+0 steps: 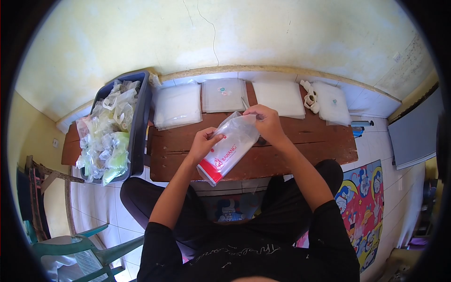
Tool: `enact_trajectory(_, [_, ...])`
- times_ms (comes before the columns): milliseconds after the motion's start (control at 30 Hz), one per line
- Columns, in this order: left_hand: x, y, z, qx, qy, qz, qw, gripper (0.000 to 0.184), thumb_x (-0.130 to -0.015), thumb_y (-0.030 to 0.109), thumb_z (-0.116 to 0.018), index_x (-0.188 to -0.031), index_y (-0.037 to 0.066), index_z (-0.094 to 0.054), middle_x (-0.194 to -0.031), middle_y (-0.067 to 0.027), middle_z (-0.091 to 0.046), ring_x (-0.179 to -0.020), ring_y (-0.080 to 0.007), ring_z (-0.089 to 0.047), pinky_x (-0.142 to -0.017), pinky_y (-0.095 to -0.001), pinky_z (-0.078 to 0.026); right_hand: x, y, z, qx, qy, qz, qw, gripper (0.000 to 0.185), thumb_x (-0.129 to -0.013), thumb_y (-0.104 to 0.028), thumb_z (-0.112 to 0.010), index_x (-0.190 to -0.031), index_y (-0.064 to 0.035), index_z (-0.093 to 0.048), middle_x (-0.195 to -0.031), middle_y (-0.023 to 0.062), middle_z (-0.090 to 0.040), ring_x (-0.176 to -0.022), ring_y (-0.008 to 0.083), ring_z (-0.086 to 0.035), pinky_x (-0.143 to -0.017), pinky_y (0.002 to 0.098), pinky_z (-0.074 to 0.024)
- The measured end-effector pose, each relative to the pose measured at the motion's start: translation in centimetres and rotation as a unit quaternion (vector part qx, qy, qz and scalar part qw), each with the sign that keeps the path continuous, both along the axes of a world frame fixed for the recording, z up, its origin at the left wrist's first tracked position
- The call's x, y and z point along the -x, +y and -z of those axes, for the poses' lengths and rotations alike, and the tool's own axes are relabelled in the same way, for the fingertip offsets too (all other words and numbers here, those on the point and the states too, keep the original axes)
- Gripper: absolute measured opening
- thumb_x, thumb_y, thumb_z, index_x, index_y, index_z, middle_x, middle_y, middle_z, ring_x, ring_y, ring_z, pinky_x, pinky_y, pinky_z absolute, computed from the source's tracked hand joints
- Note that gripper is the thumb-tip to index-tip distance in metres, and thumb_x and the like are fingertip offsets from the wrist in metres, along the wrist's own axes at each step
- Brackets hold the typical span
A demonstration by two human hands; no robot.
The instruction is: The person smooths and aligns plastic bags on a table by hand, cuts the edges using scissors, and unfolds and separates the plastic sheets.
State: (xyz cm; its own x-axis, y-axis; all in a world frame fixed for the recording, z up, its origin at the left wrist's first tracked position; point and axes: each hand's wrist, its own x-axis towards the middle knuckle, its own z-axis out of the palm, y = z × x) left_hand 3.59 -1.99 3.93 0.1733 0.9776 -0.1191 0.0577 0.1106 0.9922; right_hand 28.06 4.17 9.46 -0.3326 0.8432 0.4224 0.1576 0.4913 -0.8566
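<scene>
From my end I see the printed plastic bag (229, 152) between my two hands, slanting from its upper end by the right hand down to its red end, nearer me than the left hand. My left hand (205, 144) is closed on the bag's left side, thumb laid over the plastic. My right hand (264, 121) is drawn in narrow, pinching the clear upper end. A thin, light-coloured object (244, 103) shows just beyond the right fingertips; I cannot tell what it is or whether I touch it

The red end of the bag appears over the near edge of the brown worktop (310, 149), though I cannot tell how high it is. Beyond my left hand lie the first stack of clear bags (177, 105) and, farther right, the second stack (223, 95). The third stack (279, 98) sits just beyond my right hand, limiting reach that way. Farther right come some off-white rolls (310, 99) and the fourth stack (331, 102)

To the right of my right hand, brown wood runs to the worktop's end, giving sideways room on the near side of the stacks. Well left of my left hand, the dark tub (139, 141), heaped with crumpled bags (110, 131), bounds that side with its raised rim
</scene>
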Motion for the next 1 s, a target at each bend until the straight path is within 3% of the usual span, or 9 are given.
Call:
enact_trajectory(100, [-0.1, 0.1, 0.4, -0.005, -0.007, -0.002, 1.000, 0.017, -0.094, 0.019, -0.065, -0.101, 0.003, -0.066, -0.081, 0.0013, -0.067, -0.066, -0.0028, -0.057, -0.051, -0.0201, -0.043, 1.6, -1.0, 0.6, 0.018, 0.009, 0.041, 0.999, 0.019, -0.079, 0.005, -0.058, -0.094, 0.0000, -0.069, -0.081, 0.0128, -0.069, -0.073, 0.0187, -0.065, -0.068, 0.0299, -0.0506])
enact_trajectory(333, [-0.4, -0.1, 0.2, -0.008, 0.010, -0.013, 1.000, 0.018, -0.095, 0.020, -0.065, -0.103, 0.004, -0.064, -0.081, 0.0014, -0.067, -0.064, -0.0030, -0.057, -0.048, -0.0200, -0.042, 2.8, -1.2, 1.1, 0.022, 0.027, 0.091, 0.995, 0.020, -0.084, 0.005, -0.051, -0.095, 0.0003, -0.068, -0.073, 0.0141, -0.065, -0.067, 0.0134, -0.063, -0.065, 0.0285, -0.0496])
enact_trajectory(433, [-0.2, -0.1, -0.2, -0.008, -0.007, -0.007, 1.000, 0.017, -0.095, 0.019, -0.065, -0.101, 0.004, -0.064, -0.081, 0.0010, -0.067, -0.064, -0.0030, -0.057, -0.049, -0.0201, -0.043, 2.2, -0.7, 0.0, 0.036, 0.033, 0.136, 0.990, 0.022, -0.089, 0.004, -0.047, -0.097, 0.0010, -0.067, -0.073, 0.0109, -0.065, -0.065, 0.0117, -0.061, -0.062, 0.0267, -0.0479])
enact_trajectory(500, [-0.1, -0.2, -0.2, -0.003, -0.010, -0.003, 1.000, 0.017, -0.094, 0.019, -0.065, -0.101, 0.003, -0.063, -0.081, 0.0006, -0.067, -0.064, -0.0030, -0.057, -0.050, -0.0202, -0.043, 1.7, -0.5, -1.3, 0.075, 0.139, 0.129, 0.979, 0.020, -0.098, -0.004, -0.047, -0.096, 0.0033, -0.066, -0.081, 0.0049, -0.067, -0.071, 0.0099, -0.062, -0.066, 0.0252, -0.0504])
enact_trajectory(667, [-0.2, -0.5, -1.0, 0.015, -0.027, 0.010, 0.999, 0.016, -0.095, 0.017, -0.065, -0.101, 0.003, -0.063, -0.083, -0.0015, -0.068, -0.069, -0.0044, -0.060, -0.055, -0.0203, -0.046, 0.2, 1.0, -1.8, 0.091, 0.220, 0.143, 0.961, 0.020, -0.094, 0.002, -0.041, -0.088, 0.0028, -0.060, -0.078, 0.0022, -0.062, -0.071, 0.0077, -0.057, -0.061, 0.0238, -0.0463])
enact_trajectory(733, [-0.5, -0.4, -0.7, 0.012, -0.047, 0.013, 0.999, 0.016, -0.094, 0.016, -0.065, -0.102, 0.002, -0.063, -0.084, -0.0021, -0.068, -0.070, -0.0049, -0.061, -0.058, -0.0208, -0.047, 0.1, 1.1, -1.2, 0.140, 0.217, 0.065, 0.964, 0.020, -0.098, -0.002, -0.042, -0.097, 0.0034, -0.061, -0.083, 0.0091, -0.066, -0.077, 0.0165, -0.067, -0.068, 0.0295, -0.0557])
enact_trajectory(833, [-0.5, -0.5, -0.9, 0.014, -0.048, 0.019, 0.999, 0.015, -0.094, 0.013, -0.066, -0.103, 0.002, -0.063, -0.086, -0.0029, -0.069, -0.073, -0.0057, -0.062, -0.063, -0.0219, -0.049, 1.1, 1.1, 1.1, 0.198, 0.188, 0.044, 0.961, 0.020, -0.098, -0.004, -0.041, -0.098, 0.0028, -0.059, -0.083, 0.0106, -0.066, -0.075, 0.0187, -0.067, -0.066, 0.0308, -0.0554])
enact_trajectory(933, [-0.4, -0.6, -0.9, 0.015, -0.041, 0.020, 0.999, 0.015, -0.093, 0.011, -0.066, -0.104, 0.001, -0.063, -0.088, -0.0031, -0.069, -0.075, -0.0062, -0.062, -0.065, -0.0224, -0.050, 0.9, 1.1, 1.0, 0.162, 0.152, 0.047, 0.974, 0.019, -0.099, -0.007, -0.042, -0.098, 0.0022, -0.058, -0.083, 0.0107, -0.066, -0.072, 0.0191, -0.066, -0.065, 0.0318, -0.0549])
enact_trajectory(1000, [-0.2, -0.6, -0.7, 0.012, -0.051, 0.019, 0.998, 0.015, -0.093, 0.010, -0.066, -0.104, 0.001, -0.063, -0.088, -0.0031, -0.069, -0.076, -0.0063, -0.063, -0.066, -0.0223, -0.050, 0.5, 1.4, 0.0, 0.152, 0.211, 0.065, 0.963, 0.018, -0.100, -0.009, -0.043, -0.098, 0.0018, -0.058, -0.082, 0.0111, -0.066, -0.072, 0.0198, -0.066, -0.065, 0.0326, -0.0547])
